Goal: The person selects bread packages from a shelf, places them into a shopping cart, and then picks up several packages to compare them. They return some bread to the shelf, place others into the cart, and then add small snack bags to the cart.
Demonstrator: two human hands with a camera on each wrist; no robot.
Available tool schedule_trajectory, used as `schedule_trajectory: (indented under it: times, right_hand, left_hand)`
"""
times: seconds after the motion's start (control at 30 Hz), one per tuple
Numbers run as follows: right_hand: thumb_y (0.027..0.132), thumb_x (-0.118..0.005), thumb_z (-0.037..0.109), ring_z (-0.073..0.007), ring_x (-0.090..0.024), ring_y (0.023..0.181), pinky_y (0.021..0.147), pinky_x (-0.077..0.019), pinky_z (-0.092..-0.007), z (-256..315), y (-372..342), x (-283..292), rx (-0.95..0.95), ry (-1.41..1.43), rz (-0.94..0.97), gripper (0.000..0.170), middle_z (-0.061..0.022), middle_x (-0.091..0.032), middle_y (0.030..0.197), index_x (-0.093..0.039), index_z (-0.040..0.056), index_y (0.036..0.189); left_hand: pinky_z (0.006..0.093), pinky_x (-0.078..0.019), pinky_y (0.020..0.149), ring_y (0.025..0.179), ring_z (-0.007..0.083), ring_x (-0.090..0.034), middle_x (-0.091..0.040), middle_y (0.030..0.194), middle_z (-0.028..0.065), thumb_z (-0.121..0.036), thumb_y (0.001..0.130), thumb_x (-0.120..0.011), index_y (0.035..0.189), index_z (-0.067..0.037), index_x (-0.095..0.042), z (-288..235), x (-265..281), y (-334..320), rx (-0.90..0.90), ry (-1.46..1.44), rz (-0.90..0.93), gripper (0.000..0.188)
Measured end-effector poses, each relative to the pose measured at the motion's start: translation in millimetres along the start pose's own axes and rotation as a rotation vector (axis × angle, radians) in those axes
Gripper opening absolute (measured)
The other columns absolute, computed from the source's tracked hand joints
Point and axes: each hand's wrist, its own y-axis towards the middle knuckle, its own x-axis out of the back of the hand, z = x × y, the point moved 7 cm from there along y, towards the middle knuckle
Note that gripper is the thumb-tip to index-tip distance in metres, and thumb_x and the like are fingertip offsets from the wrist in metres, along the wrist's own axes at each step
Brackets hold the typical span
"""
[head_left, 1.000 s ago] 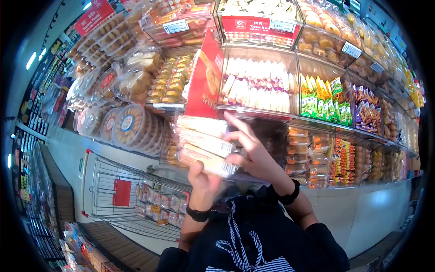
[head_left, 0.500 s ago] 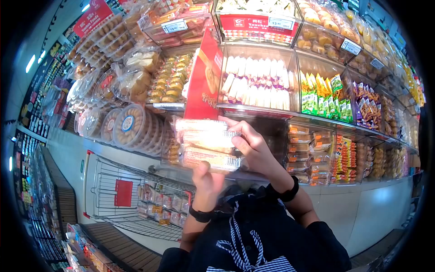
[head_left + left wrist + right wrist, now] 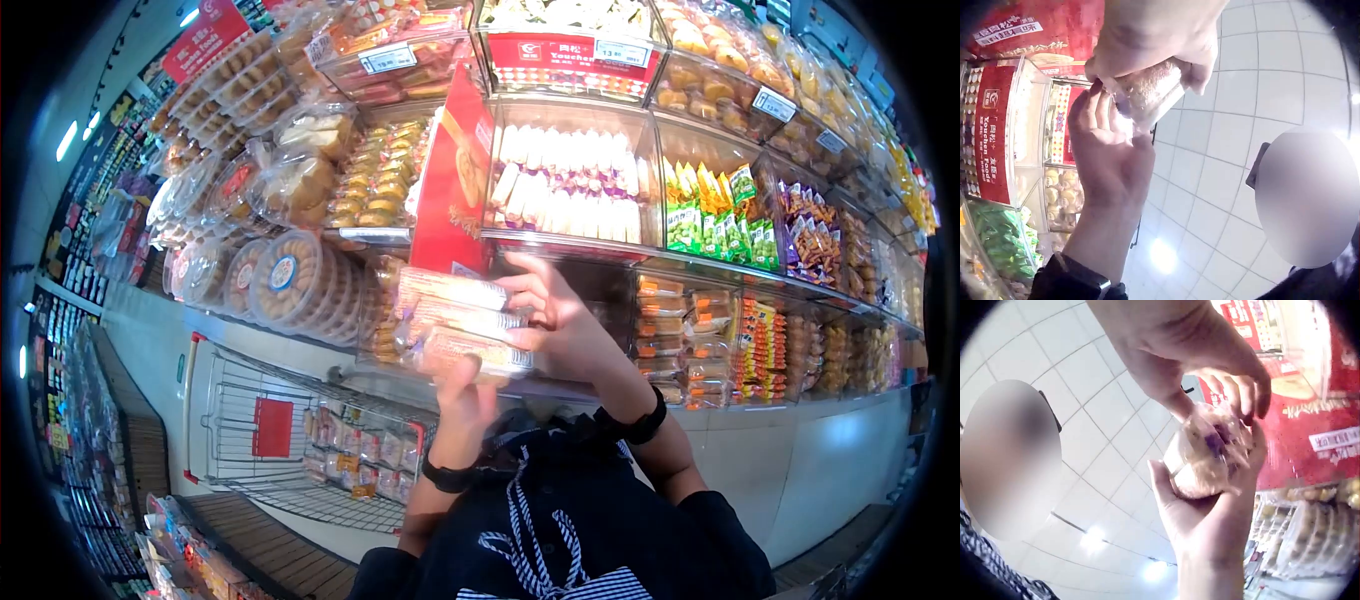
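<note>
Several long snack packets in clear, printed wrappers lie side by side in front of my chest. My left hand grips them from below, its thumb up along the near side. At their right end is my right hand, with thumb and bent fingers round the packet ends. The right wrist view shows the crinkled wrapper ends with purple print, between my left palm below and my right fingers above. In the left wrist view, my left hand partly hides the packets.
Clear bins of wrapped snacks rise ahead, with a red cardboard sign between two of them. Round tubs of cookies stack at left. A shopping cart holding packets stands at lower left.
The packets have shifted slightly right and down with my left hand. My right hand has moved a little to the right, and its fingers bend more at the packet ends.
</note>
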Motion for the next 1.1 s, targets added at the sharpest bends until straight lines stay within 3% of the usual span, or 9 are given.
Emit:
schedule_trajectory:
  times: [0.2, 0.27, 0.47, 0.53, 0.57, 0.7, 0.83, 0.93, 1.1]
  right_hand:
    - [0.083, -0.043, 0.047, -0.0388, -0.021, 0.126, 0.104, -0.0163, -0.0412, 1.4, 2.1, -15.2, 0.308, -0.774, -0.135, 0.080, -0.0304, -0.024, 0.132, -0.016, -0.0109, 0.131]
    - [0.080, -0.043, 0.054, -0.0400, -0.021, 0.125, 0.104, -0.0154, -0.0415, -5.0, -5.0, -22.1, 0.327, -0.422, -0.075, 0.087, -0.0307, -0.022, 0.133, -0.014, -0.0104, 0.132]
    - [0.065, -0.075, 0.037, -0.0292, -0.011, 0.129, 0.104, -0.0120, -0.0368, -32.2, -10.5, -14.0, 0.166, -0.349, 0.108, 0.114, -0.0198, -0.010, 0.139, 0.005, -0.0027, 0.135]
    - [0.061, -0.078, 0.028, -0.0231, -0.017, 0.127, 0.103, -0.0165, -0.0357, -35.5, -11.8, -7.2, 0.140, -0.230, 0.078, 0.116, -0.0153, -0.016, 0.138, 0.006, 0.0016, 0.137]
    - [0.060, -0.079, 0.025, -0.0216, -0.018, 0.127, 0.103, -0.0177, -0.0354, -44.6, -11.9, -3.3, 0.086, -0.122, 0.049, 0.116, -0.0141, -0.017, 0.138, 0.005, 0.0025, 0.137]
    - [0.060, -0.076, 0.008, -0.0189, -0.037, 0.116, 0.095, -0.0336, -0.0339, -66.8, -16.0, 15.8, -0.076, 0.287, -0.124, 0.099, -0.0110, -0.035, 0.127, -0.012, 0.0046, 0.136]
    - [0.067, -0.069, 0.009, -0.0183, -0.050, 0.102, 0.083, -0.0447, -0.0349, -57.7, -21.3, 30.6, -0.212, 0.677, -0.100, 0.068, -0.0088, -0.048, 0.110, -0.031, 0.0050, 0.124]
    - [0.072, -0.066, 0.013, -0.0162, -0.050, 0.100, 0.083, -0.0449, -0.0323, -63.0, -26.3, 23.5, -0.259, 0.714, -0.024, 0.059, -0.0075, -0.049, 0.108, -0.035, 0.0046, 0.122]
    - [0.072, -0.067, 0.020, -0.0146, -0.049, 0.099, 0.082, -0.0438, -0.0293, -54.9, -30.9, 12.2, -0.221, 0.635, 0.023, 0.061, -0.0051, -0.048, 0.108, -0.035, 0.0043, 0.122]
  left_hand:
    - [0.0337, -0.0422, 0.089, 0.106, 0.0219, -0.049, -0.047, 0.118, 0.0103, -0.036, 0.077, -0.061, 0.125, -0.001, -0.032, 10.4, 9.3, 2.1, -0.003, 0.275, 0.038, 0.066]
    - [0.0330, -0.0423, 0.087, 0.106, 0.0208, -0.049, -0.047, 0.118, 0.0100, -0.040, 0.081, -0.057, 0.125, -0.002, -0.032, 26.6, 18.9, 0.6, -0.022, 0.310, -0.044, 0.064]
    - [0.0328, -0.0399, 0.089, 0.104, 0.0212, -0.049, -0.046, 0.116, 0.0140, -0.038, 0.092, -0.024, 0.121, 0.002, -0.034, 34.7, 11.9, 10.5, 0.087, 0.248, -0.111, 0.050]
    - [0.0331, -0.0402, 0.089, 0.103, 0.0212, -0.049, -0.046, 0.115, 0.0133, -0.039, 0.094, -0.021, 0.119, 0.001, -0.036, 45.1, 20.2, 17.5, 0.146, 0.160, -0.133, 0.050]
    - [0.0338, -0.0402, 0.089, 0.105, 0.0210, -0.048, -0.045, 0.115, 0.0125, -0.044, 0.093, -0.019, 0.117, -0.001, -0.037, 51.7, 41.1, 26.5, 0.022, 0.493, -0.027, 0.053]
    - [0.0340, -0.0362, 0.093, 0.113, 0.0235, -0.040, -0.037, 0.122, 0.0171, -0.048, 0.091, -0.026, 0.130, 0.000, -0.023, 40.7, 5.1, 34.3, 0.114, 0.728, 0.229, 0.062]
    - [0.0382, -0.0332, 0.096, 0.120, 0.0328, -0.034, -0.027, 0.130, 0.0246, -0.028, 0.078, -0.050, 0.133, 0.002, -0.025, 10.3, -26.3, 16.1, -0.156, 1.007, 0.232, 0.067]
    - [0.0441, -0.0254, 0.099, 0.123, 0.0377, -0.030, -0.025, 0.134, 0.0274, -0.063, 0.081, -0.034, 0.132, 0.002, -0.026, 16.2, -59.5, 1.1, -0.577, 1.329, 0.370, 0.083]
    - [0.0414, -0.0372, 0.092, 0.111, 0.0391, -0.045, -0.044, 0.119, 0.0303, -0.015, 0.083, -0.043, 0.113, 0.011, -0.047, 9.0, -52.8, -9.2, -0.814, 1.148, 0.166, 0.040]
